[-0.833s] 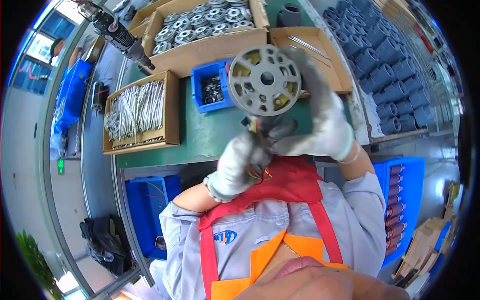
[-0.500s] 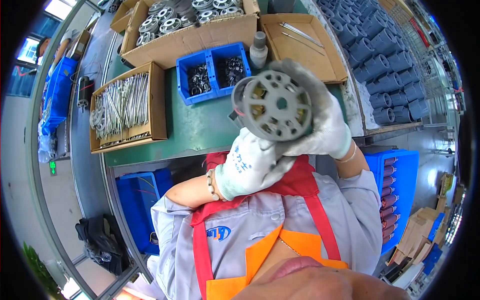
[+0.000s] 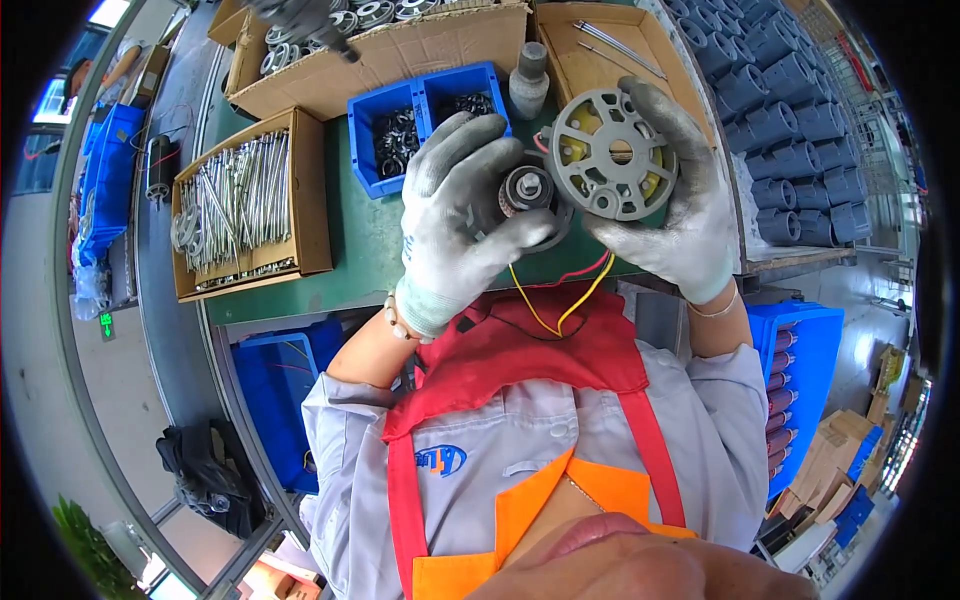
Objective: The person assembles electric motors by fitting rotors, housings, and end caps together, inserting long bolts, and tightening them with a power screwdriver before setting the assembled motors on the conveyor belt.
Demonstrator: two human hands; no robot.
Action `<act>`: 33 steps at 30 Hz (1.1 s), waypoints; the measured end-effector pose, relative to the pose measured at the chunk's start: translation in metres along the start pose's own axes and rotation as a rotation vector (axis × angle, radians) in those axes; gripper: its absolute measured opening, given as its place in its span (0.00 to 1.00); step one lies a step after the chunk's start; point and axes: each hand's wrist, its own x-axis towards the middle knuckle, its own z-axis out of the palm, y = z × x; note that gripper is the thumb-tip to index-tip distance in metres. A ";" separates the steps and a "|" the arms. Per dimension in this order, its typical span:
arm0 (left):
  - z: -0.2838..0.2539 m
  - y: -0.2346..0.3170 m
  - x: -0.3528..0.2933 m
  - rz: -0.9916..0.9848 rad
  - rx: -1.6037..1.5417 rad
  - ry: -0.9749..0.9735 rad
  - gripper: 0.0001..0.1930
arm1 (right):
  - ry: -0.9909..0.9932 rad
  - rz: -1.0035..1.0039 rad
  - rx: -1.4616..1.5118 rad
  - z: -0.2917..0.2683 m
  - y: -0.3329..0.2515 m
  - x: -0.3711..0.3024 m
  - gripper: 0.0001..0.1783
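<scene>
My left hand (image 3: 440, 225), in a grey-palmed white glove, is closed around a dark cylindrical motor part (image 3: 528, 188) with a bearing and short shaft end facing up. In my right hand (image 3: 695, 235), gloved the same way, is a round grey slotted end cover (image 3: 612, 160) with a centre hole, gripped at its rim. Something yellow shows through its slots. The two pieces are side by side above the bench, and I cannot tell whether they touch. Red, black and yellow wires (image 3: 570, 318) hang below them, in front of the red apron.
A blue two-part bin (image 3: 385, 185) of small dark parts, a carton of metal rods (image 3: 310, 215) and a grey bottle-shaped object (image 3: 528, 85) stand on the green bench (image 3: 350, 260). Behind is a carton of discs (image 3: 450, 50). A power tool (image 3: 310, 22) hangs above. Grey cups (image 3: 790, 85) are stacked right.
The hands have moved apart. The dark part with the shaft now shows in my left hand, beside the end cover in my right, and the wires have come into view.
</scene>
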 end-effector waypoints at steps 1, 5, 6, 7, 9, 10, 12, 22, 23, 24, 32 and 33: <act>0.000 -0.005 -0.001 -0.023 -0.051 -0.031 0.29 | -0.025 -0.018 -0.072 -0.001 -0.002 0.004 0.50; -0.003 -0.009 0.002 -0.105 -0.208 -0.088 0.27 | -0.057 -0.154 -0.142 -0.005 -0.003 0.012 0.47; -0.005 -0.007 0.005 -0.109 -0.210 -0.085 0.27 | -0.062 -0.153 -0.142 -0.008 -0.003 0.014 0.47; -0.007 -0.005 0.008 -0.118 -0.243 -0.117 0.27 | -0.093 -0.164 -0.199 -0.011 -0.004 0.015 0.48; -0.008 -0.014 0.011 0.047 -0.160 -0.173 0.36 | -0.127 -0.175 -0.256 -0.011 -0.002 0.016 0.49; -0.009 -0.015 0.011 0.045 -0.161 -0.173 0.36 | -0.033 -0.128 -0.021 -0.007 0.001 0.014 0.50; -0.016 -0.009 0.013 0.007 -0.250 -0.098 0.48 | 0.058 -0.076 0.216 -0.002 0.001 0.017 0.51; 0.007 -0.019 -0.001 -0.148 -0.829 0.035 0.40 | -0.330 -0.140 -0.121 0.024 0.001 0.033 0.45; 0.016 -0.025 -0.007 -0.081 -0.789 0.059 0.36 | -0.330 -0.128 -0.143 0.026 0.001 0.031 0.44; 0.021 -0.029 -0.010 -0.018 -0.748 0.077 0.32 | -0.330 -0.125 -0.138 0.028 0.004 0.029 0.44; 0.013 -0.037 -0.010 -0.035 -0.752 -0.023 0.33 | -0.309 -0.031 0.078 0.035 0.014 0.014 0.47; 0.001 -0.043 -0.013 -0.124 -0.661 -0.060 0.34 | -0.295 -0.034 0.123 0.036 0.018 0.011 0.48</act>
